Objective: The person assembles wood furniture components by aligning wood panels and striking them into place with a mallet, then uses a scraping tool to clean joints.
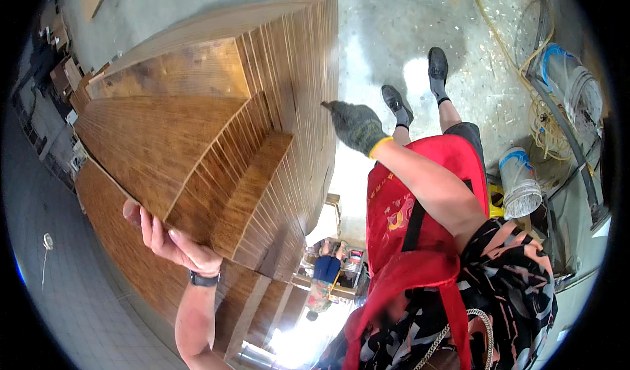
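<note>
Bare left hand [172, 239], watch at the wrist, cupped under the near end of a stack of brown wooden planks [216, 140], fingers pressed flat against the wood. To the right, co-worker in a red apron [407, 239], gloved hand [356, 126] touching the stack's edge. White buckets [522, 183] beyond on concrete floor [407, 22]. Right hand unseen.

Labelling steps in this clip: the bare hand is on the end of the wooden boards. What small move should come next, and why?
Probably press the boards inward until level. The left hand lies against their ends, which seem to sit stepped out from the rest of the stack, while a co-worker's gloved hand touches its far side.
</note>
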### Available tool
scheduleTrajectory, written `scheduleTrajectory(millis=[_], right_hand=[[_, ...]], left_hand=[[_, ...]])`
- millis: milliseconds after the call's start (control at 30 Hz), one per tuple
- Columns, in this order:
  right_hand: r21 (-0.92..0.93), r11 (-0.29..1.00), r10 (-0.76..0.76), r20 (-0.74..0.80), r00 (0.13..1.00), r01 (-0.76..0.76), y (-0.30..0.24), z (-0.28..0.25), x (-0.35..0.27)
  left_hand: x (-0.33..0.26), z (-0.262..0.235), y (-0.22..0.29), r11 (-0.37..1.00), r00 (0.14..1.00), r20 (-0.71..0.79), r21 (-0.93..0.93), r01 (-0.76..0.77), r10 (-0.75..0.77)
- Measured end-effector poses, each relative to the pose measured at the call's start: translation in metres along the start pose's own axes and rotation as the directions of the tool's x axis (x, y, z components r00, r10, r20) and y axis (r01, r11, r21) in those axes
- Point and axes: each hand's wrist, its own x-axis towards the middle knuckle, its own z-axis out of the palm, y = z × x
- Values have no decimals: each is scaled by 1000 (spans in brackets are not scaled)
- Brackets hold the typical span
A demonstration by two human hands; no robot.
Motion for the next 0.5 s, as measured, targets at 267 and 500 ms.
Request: scheduleTrajectory(millis=[267, 500], right_hand=[[155, 980, -108, -125, 986, 127, -10, 4, 2], [336, 926, -190, 27, 981, 170, -77, -28, -14]], left_hand=[[1, 1, 6, 999, 999, -21, -9, 41, -41], [-3, 1, 3, 998, 998, -13, -2, 59, -59]])
